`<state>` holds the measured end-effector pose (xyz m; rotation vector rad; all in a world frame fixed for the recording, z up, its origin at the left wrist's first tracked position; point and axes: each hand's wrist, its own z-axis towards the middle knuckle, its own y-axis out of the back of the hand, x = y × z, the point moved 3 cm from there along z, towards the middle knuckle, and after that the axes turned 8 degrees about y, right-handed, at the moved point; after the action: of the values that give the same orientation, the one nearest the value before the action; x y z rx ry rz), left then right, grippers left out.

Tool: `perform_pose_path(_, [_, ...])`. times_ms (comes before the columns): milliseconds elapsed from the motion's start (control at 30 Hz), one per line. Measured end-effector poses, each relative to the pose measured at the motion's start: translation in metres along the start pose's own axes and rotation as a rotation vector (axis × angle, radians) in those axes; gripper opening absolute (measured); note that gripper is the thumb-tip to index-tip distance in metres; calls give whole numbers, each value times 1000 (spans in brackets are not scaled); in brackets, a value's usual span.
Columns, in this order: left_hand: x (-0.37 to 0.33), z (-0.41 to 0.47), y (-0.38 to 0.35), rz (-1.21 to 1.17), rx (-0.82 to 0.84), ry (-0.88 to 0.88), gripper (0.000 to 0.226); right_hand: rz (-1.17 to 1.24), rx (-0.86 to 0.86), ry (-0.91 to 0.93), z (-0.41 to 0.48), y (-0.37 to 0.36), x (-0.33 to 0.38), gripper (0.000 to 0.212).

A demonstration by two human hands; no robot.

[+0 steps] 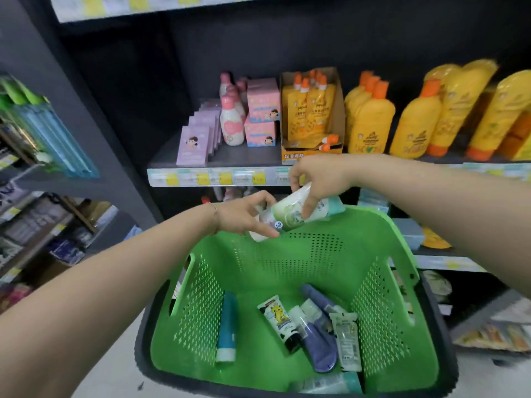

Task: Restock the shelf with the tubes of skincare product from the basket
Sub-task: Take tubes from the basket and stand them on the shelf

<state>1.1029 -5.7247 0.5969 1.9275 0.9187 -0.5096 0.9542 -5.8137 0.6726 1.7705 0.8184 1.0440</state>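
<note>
One tube in grip of right hand

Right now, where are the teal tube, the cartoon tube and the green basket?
teal tube (227, 323): head view, middle of its body.
cartoon tube (276, 313): head view, on the yellow character print.
green basket (301, 262): head view, perforated far wall.

The price tags are too blurry to read. The white tube in the left hand is mostly hidden behind the pale tube in the right hand. A teal-ended tube lies half hidden under the near rim of the basket. The last yellow bottle is cut off at the right.
</note>
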Motion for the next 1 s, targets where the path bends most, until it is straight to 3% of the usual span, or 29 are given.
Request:
perform_pose_path(267, [-46,-22,24,-49,-198,-212,68,-55,-326,96,-15,77,35,55])
perform_pose_path(433, [-68,-40,41,-230,-265,-320,63,246,-523,116,-32,107,35,52])
perform_pose_path(567, [-78,-50,59,-304,-350,-333,53,503,-524,111,-42,108,20,53])
perform_pose_path(733, [-99,-55,81,-318,-490,-400,58,568,-531,74,-41,103,11,40])
perform_pose_path(1000, [-143,-67,97,-281,-537,-436,44,553,-693,113,-47,125,20,28])
